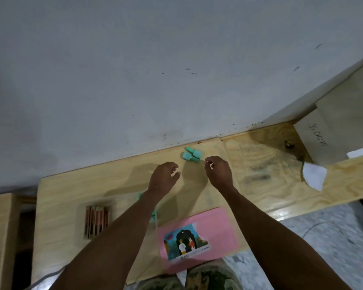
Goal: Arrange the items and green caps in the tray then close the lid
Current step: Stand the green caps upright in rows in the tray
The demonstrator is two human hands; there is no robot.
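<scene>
Three mint green caps (191, 155) lie bunched together on the wooden table (71, 185), close to the wall. My left hand (163, 178) hovers just left of and below them, fingers loosely curled, holding nothing. My right hand (219, 171) hovers just to their right, fingers curled inward, with nothing visible in it. Several red and brown sticks (96, 220) lie side by side at the left. A pink lid (214, 222) with a picture label rests near the front edge. More green pieces (154, 215) show beside my left forearm, partly hidden; a tray's outline is too faint to make out.
A grey wall (155, 70) rises right behind the table. A plywood box (327, 130) with writing on it stands at the far right, with white paper scraps (313, 174) beside it. A second wooden surface (0, 237) sits to the left across a gap.
</scene>
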